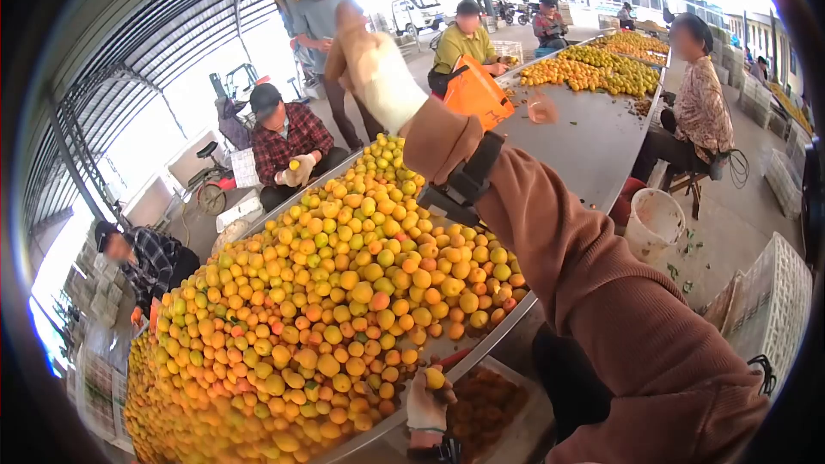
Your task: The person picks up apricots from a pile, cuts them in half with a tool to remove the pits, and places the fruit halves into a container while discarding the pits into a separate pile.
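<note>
My left hand point(427, 404), in a pale glove with a black strap at the wrist, is low at the table's near edge. Its fingers are closed around a yellow apricot point(436, 377). My right hand point(378, 69) is raised high across the view, past the brown sleeve and black wrist strap point(464, 180). It wears a whitish glove and is smeared by motion, so its fingers cannot be read. A large heap of yellow-orange apricots point(326, 283) covers the metal table between and beyond my hands.
Below the table edge stands a bin point(537, 408) of darker fruit. An orange bag point(477, 90) lies on the metal table point(576, 142) farther back. A white bucket point(655, 222) and crates point(769, 283) stand at right. Several people sit around the table; one person point(318, 26) stands.
</note>
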A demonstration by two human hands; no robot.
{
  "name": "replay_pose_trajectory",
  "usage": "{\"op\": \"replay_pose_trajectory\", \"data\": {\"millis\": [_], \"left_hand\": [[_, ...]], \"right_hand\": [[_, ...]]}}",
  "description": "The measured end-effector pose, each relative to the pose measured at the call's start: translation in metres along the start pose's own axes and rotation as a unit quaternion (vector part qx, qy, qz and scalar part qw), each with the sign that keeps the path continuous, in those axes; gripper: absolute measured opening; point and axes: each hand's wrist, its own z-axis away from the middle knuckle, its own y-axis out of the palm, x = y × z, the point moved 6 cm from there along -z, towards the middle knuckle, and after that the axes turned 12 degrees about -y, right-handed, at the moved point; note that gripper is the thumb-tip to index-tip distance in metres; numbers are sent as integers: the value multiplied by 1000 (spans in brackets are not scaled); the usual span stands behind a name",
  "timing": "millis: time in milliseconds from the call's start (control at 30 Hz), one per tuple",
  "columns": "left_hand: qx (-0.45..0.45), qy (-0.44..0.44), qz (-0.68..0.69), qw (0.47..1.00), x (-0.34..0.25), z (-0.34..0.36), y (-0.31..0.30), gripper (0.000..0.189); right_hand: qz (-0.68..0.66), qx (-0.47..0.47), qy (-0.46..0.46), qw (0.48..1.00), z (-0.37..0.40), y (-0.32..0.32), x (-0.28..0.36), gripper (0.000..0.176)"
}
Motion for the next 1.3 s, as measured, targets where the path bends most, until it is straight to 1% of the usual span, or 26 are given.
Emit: {"op": "replay_pose_trajectory", "data": {"millis": [33,67,100,233,300,333,367,400,433,467,500,567,633,667,700,733,800,867,900,933,967,1033,1167,1233,1267,1300], "left_hand": [[-4,-3,-4,1000,1,4,0,47],[-8,-4,-3,1000,3,8,-1,47],[-15,-1,-10,1000,3,8,1,46],[-10,0,-7,1000,3,2,-2,44],[-4,2,-18,1000,1,5,-3,44],[8,3,-25,1000,0,4,0,43],[-19,13,16,1000,0,0,-2,38],[47,0,70,996,4,-4,-7,31],[-5,33,153,988,2,-1,2,34],[26,123,48,991,1,-18,-14,29],[48,153,46,986,-2,-14,-17,24],[-29,60,146,987,-9,11,-7,20],[-46,58,135,988,-15,23,-12,21],[-45,76,117,989,-19,28,-12,22],[-42,96,96,990,-24,34,-12,23],[-51,94,99,989,-25,38,-14,23],[-16,83,134,987,-30,40,-12,24],[-49,88,159,982,-26,40,-15,24],[-74,94,179,977,-31,35,-13,24],[-84,101,168,977,-32,34,-9,24],[-94,108,158,977,-29,35,-8,24],[-81,94,165,978,-26,27,-12,24],[-63,157,65,983,-28,33,-15,26],[-51,93,201,974,-26,30,-19,26],[-57,85,222,970,-20,17,-33,28],[-31,81,210,974,-28,35,-18,27]], "right_hand": [[-14,-29,-54,998,-1,-1,7,74],[-11,-34,21,999,-8,-2,-28,73],[-5,-38,90,995,-15,-1,-35,71],[-52,18,119,991,-9,8,-13,69],[-91,-18,205,974,6,8,-4,69],[-81,-13,201,976,13,7,7,68],[-89,-5,155,984,30,6,21,66],[-103,28,173,979,53,8,20,64],[-122,61,200,970,85,12,15,61],[-68,113,270,954,126,13,-5,54],[2,189,369,910,172,14,-13,45],[-34,344,252,904,258,18,-23,47],[-19,393,363,845,330,3,-25,40],[84,424,361,826,360,-3,-33,32],[130,439,368,809,392,-9,-51,35],[164,464,353,796,406,-12,-47,36],[198,489,333,781,425,-14,-40,37],[216,560,214,771,429,2,-34,28],[221,637,-25,738,466,14,-46,34],[258,656,184,685,450,22,-32,46],[255,722,193,614,461,29,-36,50],[205,715,241,624,467,32,-30,48],[206,754,210,587,486,42,-29,45],[212,761,204,578,483,40,-32,45],[184,755,212,592,481,40,-29,45],[156,749,219,605,476,38,-28,45]]}}
